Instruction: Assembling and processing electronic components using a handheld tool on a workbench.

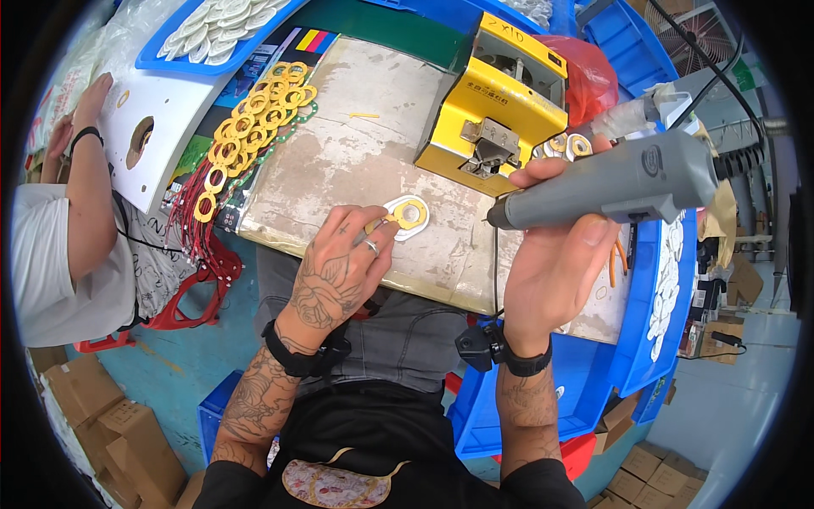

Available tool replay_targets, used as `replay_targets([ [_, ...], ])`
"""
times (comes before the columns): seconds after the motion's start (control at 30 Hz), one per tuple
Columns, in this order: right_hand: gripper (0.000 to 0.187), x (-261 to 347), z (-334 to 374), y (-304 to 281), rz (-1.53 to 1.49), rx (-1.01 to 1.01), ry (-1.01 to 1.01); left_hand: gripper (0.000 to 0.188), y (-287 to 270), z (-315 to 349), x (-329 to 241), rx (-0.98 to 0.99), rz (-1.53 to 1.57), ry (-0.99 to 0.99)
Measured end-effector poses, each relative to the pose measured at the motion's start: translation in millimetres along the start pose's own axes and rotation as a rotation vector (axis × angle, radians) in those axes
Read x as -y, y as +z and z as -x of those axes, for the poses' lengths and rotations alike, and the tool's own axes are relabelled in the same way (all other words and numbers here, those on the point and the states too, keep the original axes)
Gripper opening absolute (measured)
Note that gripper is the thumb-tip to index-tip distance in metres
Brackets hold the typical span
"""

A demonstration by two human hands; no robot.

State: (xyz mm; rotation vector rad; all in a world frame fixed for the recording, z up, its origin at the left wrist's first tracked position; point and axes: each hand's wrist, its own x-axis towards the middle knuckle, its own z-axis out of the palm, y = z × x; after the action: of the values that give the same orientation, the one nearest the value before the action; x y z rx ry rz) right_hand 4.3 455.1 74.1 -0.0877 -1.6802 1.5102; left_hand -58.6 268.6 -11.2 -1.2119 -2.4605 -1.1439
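Note:
My left hand (335,267) pinches a small white oval plastic part (424,226) against the worn tabletop. A yellow ring-shaped board (417,209) lies in that part, and my left fingertips cover its near-left side. My right hand (555,276) grips a grey electric screwdriver (610,182) from below. The tool lies nearly level, its dark tip pointing left, apart from the white part. Just beyond that tip stands a yellow screw feeder (454,106) with a metal mechanism on its front.
Several yellow ring boards (242,127) with red wires lie at the left. A blue tray (148,64) of white parts stands beyond them. Blue bins (632,339) flank the table's right side. A co-worker's arm (89,191) rests by a white panel (174,119). A thin cable (496,254) hangs over the front edge.

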Motion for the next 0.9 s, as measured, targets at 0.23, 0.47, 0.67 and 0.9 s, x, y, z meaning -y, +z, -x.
replay_targets([
  [0.23,0.050,-15,-38,7,0.036,0.092,-0.109,0.034,-1,3,-1,0.014,0.022,0.020],
  [0.47,0.028,-35,-68,26,-0.150,-0.007,-0.113,0.034,1,7,0,0.007,0.035,0.043],
  [0.67,0.027,-36,-64,22,-0.139,0.003,-0.081,0.034,0,8,2,0.025,0.039,0.054],
  [0.9,0.043,-29,-14,28,-0.251,0.070,0.057,0.036,-3,11,2,0.058,0.030,0.059],
])
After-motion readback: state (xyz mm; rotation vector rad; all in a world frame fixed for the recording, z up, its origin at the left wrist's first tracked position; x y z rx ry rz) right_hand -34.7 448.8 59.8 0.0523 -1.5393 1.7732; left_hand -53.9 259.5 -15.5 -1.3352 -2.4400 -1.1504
